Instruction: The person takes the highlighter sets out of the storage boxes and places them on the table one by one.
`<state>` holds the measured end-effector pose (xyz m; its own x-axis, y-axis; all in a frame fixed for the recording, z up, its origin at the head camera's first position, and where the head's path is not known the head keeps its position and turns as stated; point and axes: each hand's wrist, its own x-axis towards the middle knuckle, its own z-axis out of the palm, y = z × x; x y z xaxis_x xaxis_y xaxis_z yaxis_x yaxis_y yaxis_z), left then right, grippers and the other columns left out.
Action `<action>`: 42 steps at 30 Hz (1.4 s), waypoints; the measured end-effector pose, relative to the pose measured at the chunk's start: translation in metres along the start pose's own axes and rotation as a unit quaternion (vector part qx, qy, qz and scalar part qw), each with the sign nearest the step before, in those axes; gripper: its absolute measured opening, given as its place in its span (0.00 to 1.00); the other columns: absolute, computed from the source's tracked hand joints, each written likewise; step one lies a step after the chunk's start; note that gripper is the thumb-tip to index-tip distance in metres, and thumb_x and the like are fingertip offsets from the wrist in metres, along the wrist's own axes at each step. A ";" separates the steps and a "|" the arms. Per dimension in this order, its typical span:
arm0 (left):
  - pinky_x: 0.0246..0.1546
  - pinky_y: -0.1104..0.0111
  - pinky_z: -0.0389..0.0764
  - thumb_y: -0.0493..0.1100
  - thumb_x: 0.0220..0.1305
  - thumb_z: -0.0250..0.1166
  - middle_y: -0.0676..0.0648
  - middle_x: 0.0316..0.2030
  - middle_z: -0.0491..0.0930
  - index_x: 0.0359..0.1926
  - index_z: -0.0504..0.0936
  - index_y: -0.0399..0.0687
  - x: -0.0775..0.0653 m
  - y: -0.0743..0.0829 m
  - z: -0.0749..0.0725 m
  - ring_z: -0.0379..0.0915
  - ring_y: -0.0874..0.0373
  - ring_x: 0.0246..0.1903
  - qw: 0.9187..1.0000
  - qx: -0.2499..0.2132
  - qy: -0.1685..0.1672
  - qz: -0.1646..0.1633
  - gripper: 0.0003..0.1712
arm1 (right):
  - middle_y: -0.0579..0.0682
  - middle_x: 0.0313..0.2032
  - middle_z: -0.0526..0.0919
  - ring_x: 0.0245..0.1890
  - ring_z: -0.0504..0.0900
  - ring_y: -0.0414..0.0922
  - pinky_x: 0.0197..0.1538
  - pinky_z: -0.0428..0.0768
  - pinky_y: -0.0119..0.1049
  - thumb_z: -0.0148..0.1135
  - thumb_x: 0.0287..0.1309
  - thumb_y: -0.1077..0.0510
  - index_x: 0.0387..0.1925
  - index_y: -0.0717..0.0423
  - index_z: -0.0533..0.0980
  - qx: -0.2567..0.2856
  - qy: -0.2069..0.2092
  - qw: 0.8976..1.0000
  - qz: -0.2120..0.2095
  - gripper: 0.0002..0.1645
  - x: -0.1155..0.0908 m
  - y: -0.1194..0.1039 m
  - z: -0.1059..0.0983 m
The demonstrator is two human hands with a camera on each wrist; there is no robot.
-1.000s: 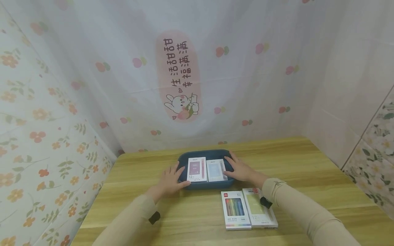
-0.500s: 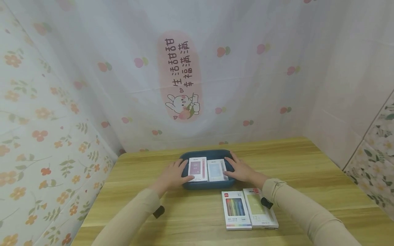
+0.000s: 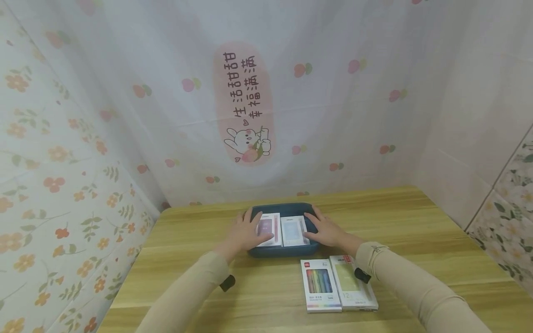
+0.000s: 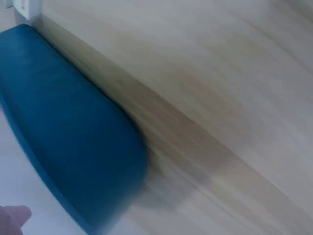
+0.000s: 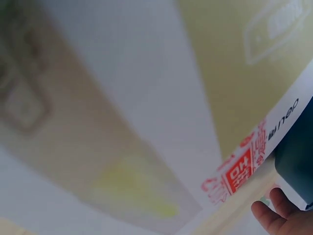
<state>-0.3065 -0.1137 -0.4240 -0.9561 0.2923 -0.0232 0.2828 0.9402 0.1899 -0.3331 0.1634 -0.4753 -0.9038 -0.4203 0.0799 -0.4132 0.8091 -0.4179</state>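
Side by side in a dark blue basket (image 3: 283,252) lie a white box with a purple panel (image 3: 265,227) and a white box with a light blue panel (image 3: 293,231). My left hand (image 3: 246,233) reaches over the basket's left end, thumb and fingers spread across the purple-panel box and covering its left part. At the opposite end, my right hand (image 3: 326,231) lies over the rim with fingers apart, the thumb tip at the light blue-panel box. The left wrist view shows the basket's outer wall (image 4: 83,127); in the right wrist view, straight fingertips (image 5: 266,215) appear beside the basket.
In front of the basket, a box of rainbow-coloured sticks (image 3: 319,284) lies against a white box with a yellow-green panel (image 3: 351,289), below my right wrist. All stand on a wood-grain table (image 3: 187,259). A printed curtain (image 3: 333,115) hangs behind it.
My left hand has moved right, from the basket's left end onto the purple-panel box. My right hand keeps its place at the basket's right end.
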 end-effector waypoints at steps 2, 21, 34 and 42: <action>0.60 0.42 0.53 0.74 0.52 0.52 0.37 0.70 0.44 0.70 0.52 0.53 0.002 0.006 0.000 0.42 0.31 0.65 1.000 -0.015 -0.008 -0.002 0.51 | 0.65 0.69 0.41 0.62 0.56 0.69 0.60 0.54 0.65 0.54 0.57 0.38 0.67 0.57 0.55 0.000 0.000 1.000 0.001 0.44 0.000 0.000 0.000; 0.58 0.40 0.55 0.67 0.54 0.57 0.35 0.69 0.46 0.68 0.57 0.55 0.022 0.031 0.022 0.43 0.26 0.63 0.997 -0.067 -0.021 -0.027 0.45 | 0.66 0.69 0.40 0.62 0.57 0.69 0.56 0.61 0.64 0.53 0.57 0.38 0.68 0.57 0.54 0.002 -0.017 1.000 0.003 0.45 0.000 -0.002 -0.001; 0.55 0.39 0.60 0.64 0.54 0.59 0.33 0.68 0.48 0.66 0.63 0.55 0.033 0.036 0.033 0.48 0.24 0.61 0.996 -0.072 -0.014 -0.049 0.40 | 0.67 0.69 0.41 0.60 0.60 0.70 0.55 0.63 0.64 0.54 0.58 0.41 0.67 0.58 0.55 -0.001 -0.011 1.000 -0.004 0.43 0.000 -0.001 0.001; 0.51 0.43 0.67 0.60 0.54 0.60 0.32 0.66 0.54 0.64 0.66 0.54 0.035 0.040 0.031 0.57 0.27 0.57 0.998 -0.043 -0.009 -0.045 0.37 | 0.66 0.69 0.40 0.60 0.60 0.69 0.55 0.64 0.63 0.53 0.59 0.42 0.68 0.58 0.55 0.007 -0.007 1.000 -0.007 0.41 -0.001 -0.001 0.000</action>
<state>-0.3260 -0.0604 -0.4473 -0.9755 0.2114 -0.0604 0.1879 0.9442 0.2705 -0.3313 0.1630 -0.4747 -0.8961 -0.4377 0.0741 -0.4248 0.7971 -0.4290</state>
